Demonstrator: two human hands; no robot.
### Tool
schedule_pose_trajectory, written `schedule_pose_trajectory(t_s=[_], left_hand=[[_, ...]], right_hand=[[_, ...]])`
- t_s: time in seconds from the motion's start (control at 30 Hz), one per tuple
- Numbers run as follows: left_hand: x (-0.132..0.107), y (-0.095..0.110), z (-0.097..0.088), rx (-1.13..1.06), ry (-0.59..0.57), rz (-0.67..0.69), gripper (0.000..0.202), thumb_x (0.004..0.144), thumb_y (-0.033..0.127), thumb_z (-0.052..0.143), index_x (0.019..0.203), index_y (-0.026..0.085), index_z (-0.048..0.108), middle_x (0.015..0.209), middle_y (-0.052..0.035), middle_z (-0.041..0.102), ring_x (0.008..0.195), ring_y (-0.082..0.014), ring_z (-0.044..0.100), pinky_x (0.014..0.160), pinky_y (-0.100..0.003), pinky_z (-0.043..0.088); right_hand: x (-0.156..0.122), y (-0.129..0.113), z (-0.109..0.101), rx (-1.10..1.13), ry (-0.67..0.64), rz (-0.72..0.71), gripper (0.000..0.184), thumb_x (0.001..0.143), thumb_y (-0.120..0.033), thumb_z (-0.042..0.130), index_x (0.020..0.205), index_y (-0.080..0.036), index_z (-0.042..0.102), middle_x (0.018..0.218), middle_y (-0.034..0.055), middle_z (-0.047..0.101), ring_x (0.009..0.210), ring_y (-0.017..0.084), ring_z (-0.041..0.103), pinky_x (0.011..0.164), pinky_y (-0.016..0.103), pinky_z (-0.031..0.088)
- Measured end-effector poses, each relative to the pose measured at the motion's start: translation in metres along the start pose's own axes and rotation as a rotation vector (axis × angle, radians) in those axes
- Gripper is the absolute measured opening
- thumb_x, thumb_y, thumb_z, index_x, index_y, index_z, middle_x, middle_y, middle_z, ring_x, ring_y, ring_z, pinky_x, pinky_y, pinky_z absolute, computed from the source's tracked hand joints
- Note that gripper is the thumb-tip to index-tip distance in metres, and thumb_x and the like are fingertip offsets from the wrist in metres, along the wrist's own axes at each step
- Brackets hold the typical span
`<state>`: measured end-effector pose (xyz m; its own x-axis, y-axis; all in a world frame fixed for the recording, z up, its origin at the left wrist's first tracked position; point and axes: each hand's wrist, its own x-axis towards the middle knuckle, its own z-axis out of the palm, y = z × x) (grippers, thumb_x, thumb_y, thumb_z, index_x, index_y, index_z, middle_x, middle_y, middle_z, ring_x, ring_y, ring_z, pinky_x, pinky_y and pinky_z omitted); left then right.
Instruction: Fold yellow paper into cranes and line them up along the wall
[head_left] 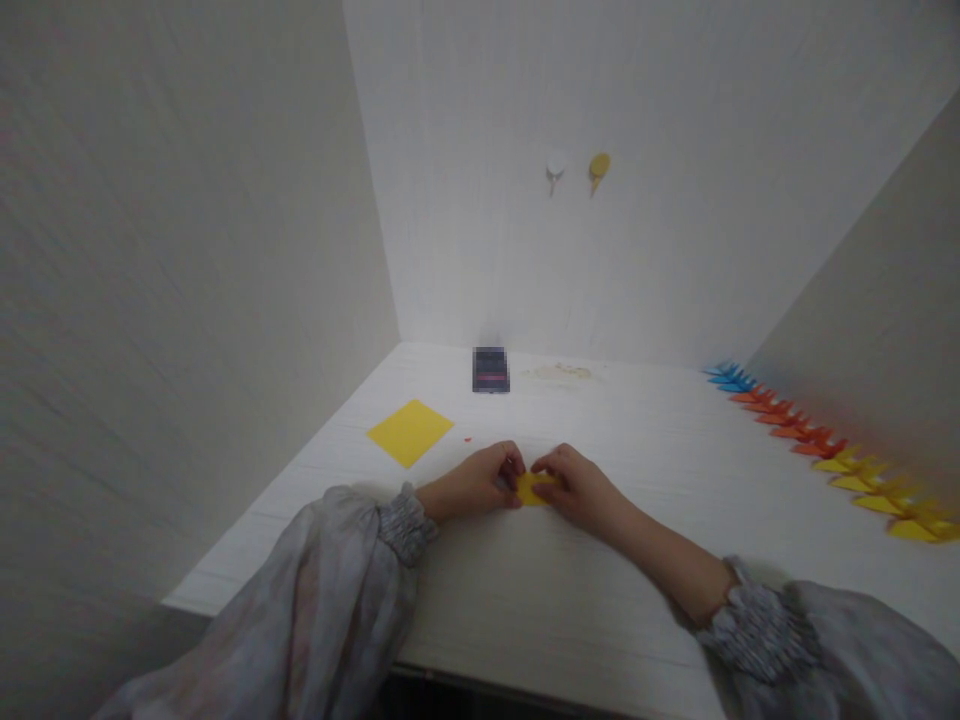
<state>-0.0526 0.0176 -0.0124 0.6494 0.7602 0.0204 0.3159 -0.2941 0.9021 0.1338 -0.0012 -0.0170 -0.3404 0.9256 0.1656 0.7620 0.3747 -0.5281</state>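
My left hand and my right hand meet at the middle of the white table. Between them lies a small folded yellow paper piece, pressed flat on the table. Both hands have their fingers curled and pinched on its edges, the left on its left side and the right on its right side. Most of the piece is hidden by the fingers. A flat yellow paper square lies on the table to the left, beyond my left hand.
A row of folded paper pieces runs along the right wall: blue at the far end, then orange, then yellow. A small dark box stands near the back wall. Two round hooks hang on the wall.
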Motion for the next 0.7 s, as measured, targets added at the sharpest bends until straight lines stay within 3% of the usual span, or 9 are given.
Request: schedule_pose_trajectory(t_s=[0.2,0.37,0.53,0.6,0.7], left_hand=[[0.002,-0.003,0.003,0.08,0.131,0.137,0.028,0.06,0.002,0.057,0.082,0.015,0.046,0.085,-0.0015,0.05,0.08,-0.012,0.049,0.075,-0.028,0.042],[0.002,-0.002,0.004,0.184,0.159,0.207,0.028,0.062,0.004,0.058,0.086,0.015,0.048,0.09,-0.0028,0.048,0.082,-0.0122,0.048,0.076,-0.028,0.043],[-0.001,0.008,0.003,0.347,0.18,0.214,0.021,0.068,0.008,0.055,0.087,0.015,0.05,0.093,-0.0041,0.049,0.081,-0.0123,0.049,0.074,-0.028,0.044],[-0.004,0.013,0.001,0.457,0.157,0.233,0.013,0.073,0.011,0.051,0.085,0.014,0.054,0.091,-0.0043,0.051,0.078,-0.0117,0.05,0.071,-0.026,0.044],[-0.009,0.018,-0.002,0.636,0.006,0.35,0.016,0.08,0.017,0.046,0.084,0.014,0.06,0.086,-0.0047,0.058,0.081,-0.0131,0.053,0.076,-0.026,0.043]], right_hand=[[-0.004,-0.006,-0.001,-0.069,-0.078,0.188,0.027,0.064,-0.021,0.063,0.09,-0.016,0.056,0.076,0.0033,0.056,0.068,0.015,0.051,0.061,0.026,0.038],[-0.007,-0.008,0.002,-0.002,-0.019,0.308,0.03,0.056,-0.023,0.068,0.079,-0.016,0.05,0.074,0.002,0.055,0.065,0.014,0.05,0.054,0.023,0.035],[-0.007,0.002,0.005,0.19,-0.042,0.283,0.034,0.059,-0.021,0.066,0.089,-0.019,0.049,0.064,-0.0033,0.053,0.058,0.012,0.05,0.05,0.022,0.034],[-0.007,0.003,0.004,0.19,-0.053,0.264,0.022,0.062,-0.021,0.063,0.081,-0.019,0.053,0.063,-0.0027,0.054,0.058,0.012,0.05,0.05,0.022,0.034],[-0.007,0.001,0.002,0.142,-0.028,0.238,0.011,0.064,-0.019,0.06,0.072,-0.018,0.054,0.061,-0.0022,0.053,0.056,0.011,0.048,0.05,0.022,0.033]])
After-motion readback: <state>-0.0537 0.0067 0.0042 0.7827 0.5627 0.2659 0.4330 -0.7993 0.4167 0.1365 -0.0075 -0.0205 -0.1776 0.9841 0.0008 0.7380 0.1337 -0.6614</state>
